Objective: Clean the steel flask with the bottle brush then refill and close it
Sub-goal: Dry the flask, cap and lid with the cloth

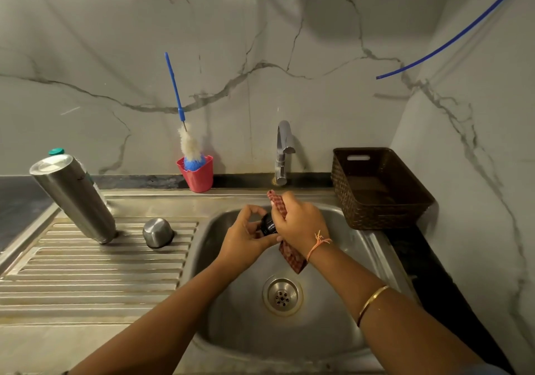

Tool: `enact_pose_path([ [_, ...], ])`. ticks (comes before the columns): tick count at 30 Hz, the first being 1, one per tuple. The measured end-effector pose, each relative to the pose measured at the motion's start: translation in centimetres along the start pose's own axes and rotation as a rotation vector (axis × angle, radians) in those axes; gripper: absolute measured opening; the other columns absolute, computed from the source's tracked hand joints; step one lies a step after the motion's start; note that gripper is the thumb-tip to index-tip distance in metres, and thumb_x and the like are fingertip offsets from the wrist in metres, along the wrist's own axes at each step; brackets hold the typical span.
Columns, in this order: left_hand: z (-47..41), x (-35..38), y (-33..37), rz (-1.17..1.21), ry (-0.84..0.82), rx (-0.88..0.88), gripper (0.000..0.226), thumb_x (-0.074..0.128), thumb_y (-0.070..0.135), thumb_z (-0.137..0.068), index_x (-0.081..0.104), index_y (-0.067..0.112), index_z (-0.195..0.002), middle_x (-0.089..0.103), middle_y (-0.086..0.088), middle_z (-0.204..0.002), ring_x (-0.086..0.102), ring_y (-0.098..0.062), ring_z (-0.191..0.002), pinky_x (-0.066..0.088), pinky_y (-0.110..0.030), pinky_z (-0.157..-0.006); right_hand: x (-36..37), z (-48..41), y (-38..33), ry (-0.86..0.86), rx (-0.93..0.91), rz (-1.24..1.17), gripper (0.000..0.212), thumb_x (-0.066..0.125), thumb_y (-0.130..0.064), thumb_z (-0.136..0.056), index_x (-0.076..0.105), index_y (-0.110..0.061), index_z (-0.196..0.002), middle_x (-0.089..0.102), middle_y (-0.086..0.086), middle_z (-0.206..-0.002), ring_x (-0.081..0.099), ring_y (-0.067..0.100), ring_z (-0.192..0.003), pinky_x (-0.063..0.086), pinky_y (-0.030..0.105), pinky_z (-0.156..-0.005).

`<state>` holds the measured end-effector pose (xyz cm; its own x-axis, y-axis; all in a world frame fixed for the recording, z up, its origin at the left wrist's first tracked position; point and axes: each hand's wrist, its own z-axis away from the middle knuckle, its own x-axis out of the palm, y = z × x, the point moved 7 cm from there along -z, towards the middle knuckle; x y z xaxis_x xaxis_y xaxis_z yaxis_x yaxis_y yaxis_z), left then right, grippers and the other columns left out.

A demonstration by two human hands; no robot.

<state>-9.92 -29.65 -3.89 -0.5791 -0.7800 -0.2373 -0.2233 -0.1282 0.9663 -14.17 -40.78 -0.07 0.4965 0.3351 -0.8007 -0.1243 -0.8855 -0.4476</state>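
The steel flask (73, 198) stands upside down on the ribbed drainboard at the left. Its steel cup lid (157, 232) lies mouth down beside it. Over the sink basin, my left hand (246, 237) pinches a small black stopper (267, 225). My right hand (301, 224) grips a red checked cloth (291, 254) against that stopper. The bottle brush (189, 145), with a blue handle and white bristles, stands in a red cup (198, 176) by the back wall.
The tap (283, 154) rises behind the steel sink (228, 311), whose drain (282, 296) is open. A brown woven basket (376, 189) sits at the right. A teal-capped bottle (56, 151) peeks out behind the flask. A blue tube (451, 41) hangs along the right wall.
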Motion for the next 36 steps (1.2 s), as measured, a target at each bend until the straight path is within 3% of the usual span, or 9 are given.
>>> enact_pose_path([
  [3, 0.2, 0.5, -1.4, 0.133, 0.025, -0.161, 0.056, 0.079, 0.012, -0.073, 0.05, 0.022, -0.12, 0.069, -0.001, -0.098, 0.071, -0.014, -0.085, 0.056, -0.02, -0.067, -1.4, -0.2, -1.3, 0.14, -0.147, 0.28, 0.021, 0.051, -0.031, -0.085, 0.052, -0.014, -0.073, 0.047, -0.004, -0.046, 0.038, 0.013, -0.036, 0.014, 0.015, -0.039],
  [6, 0.4, 1.0, -3.3, 0.286, 0.021, -0.453, 0.047, 0.078, 0.015, -0.074, 0.059, 0.012, -0.117, 0.069, -0.011, -0.104, 0.07, -0.023, -0.09, 0.059, -0.028, -0.071, -0.9, -0.3, -0.5, 0.161, -0.18, 0.292, 0.018, 0.056, -0.031, -0.082, 0.053, -0.014, -0.074, 0.05, -0.004, -0.048, 0.046, 0.013, -0.037, 0.023, 0.018, -0.041],
  [11, 0.9, 0.9, -5.0, 0.683, 0.057, -0.701, 0.033, 0.065, 0.019, -0.085, 0.058, 0.005, -0.114, 0.066, -0.012, -0.101, 0.061, -0.017, -0.082, 0.049, -0.022, -0.07, 0.9, 0.9, 4.8, 0.016, 0.49, -0.814, 0.022, 0.055, -0.036, -0.091, 0.057, -0.019, -0.105, 0.062, -0.003, -0.091, 0.061, 0.02, -0.094, 0.048, 0.025, -0.076],
  [15, 1.0, 0.4, -6.1, 0.814, 0.124, -0.769, 0.039, 0.065, 0.021, -0.084, 0.056, 0.003, -0.118, 0.063, -0.012, -0.095, 0.059, -0.017, -0.077, 0.049, -0.02, -0.061, 3.0, 2.9, 5.1, -0.185, 0.778, -1.273, 0.036, 0.038, -0.048, -0.095, 0.057, -0.02, -0.109, 0.061, 0.01, -0.113, 0.056, 0.026, -0.108, 0.042, 0.044, -0.101],
  [17, 0.8, 0.5, -6.0, 0.941, 0.132, -0.775, 0.04, 0.066, 0.019, -0.083, 0.054, 0.003, -0.118, 0.062, -0.017, -0.1, 0.063, -0.023, -0.082, 0.057, -0.025, -0.061, 3.2, 3.1, 4.4, -0.256, 0.654, -1.071, 0.036, 0.036, -0.034, -0.099, 0.054, -0.014, -0.124, 0.058, 0.016, -0.12, 0.056, 0.026, -0.107, 0.044, 0.04, -0.099],
  [20, 0.4, 0.9, -5.1, 1.041, 0.13, -0.744, 0.031, 0.062, 0.019, -0.087, 0.056, 0.001, -0.111, 0.062, -0.018, -0.1, 0.064, -0.026, -0.084, 0.059, -0.032, -0.065, 2.9, 3.6, 0.8, -0.167, 0.111, -0.41, 0.048, 0.041, -0.025, -0.097, 0.033, -0.021, -0.144, 0.046, 0.011, -0.134, 0.05, 0.02, -0.113, 0.045, 0.027, -0.096],
  [23, 0.7, 1.6, -4.6, 0.977, 0.069, -0.741, 0.027, 0.056, 0.028, -0.09, 0.062, 0.004, -0.099, 0.063, -0.01, -0.083, 0.061, -0.017, -0.069, 0.053, -0.026, -0.061, 3.6, 4.8, -1.6, -0.091, -0.134, 0.023, 0.056, 0.026, -0.039, -0.092, 0.028, -0.023, -0.146, 0.039, 0.014, -0.143, 0.044, 0.032, -0.121, 0.05, 0.04, -0.093],
  [30, 1.1, 1.9, -4.0, 0.83, -0.052, -0.592, 0.029, 0.056, 0.025, -0.092, 0.062, 0.002, -0.11, 0.064, -0.017, -0.101, 0.061, -0.029, -0.094, 0.051, -0.039, -0.087, 2.2, 2.3, 1.6, -0.205, 0.437, -0.481, 0.038, 0.034, -0.037, -0.1, 0.055, -0.015, -0.122, 0.061, 0.008, -0.111, 0.058, 0.024, -0.103, 0.048, 0.04, -0.093],
  [36, 0.8, 1.0, -2.5, 0.626, -0.059, -0.387, 0.032, 0.055, 0.005, -0.09, 0.053, 0.006, -0.122, 0.064, -0.017, -0.113, 0.064, -0.025, -0.1, 0.054, -0.034, -0.084, 2.5, 3.7, 2.6, -0.294, 0.757, -0.832, 0.036, 0.04, -0.04, -0.097, 0.055, -0.014, -0.118, 0.062, 0.008, -0.111, 0.059, 0.023, -0.102, 0.048, 0.04, -0.095],
])
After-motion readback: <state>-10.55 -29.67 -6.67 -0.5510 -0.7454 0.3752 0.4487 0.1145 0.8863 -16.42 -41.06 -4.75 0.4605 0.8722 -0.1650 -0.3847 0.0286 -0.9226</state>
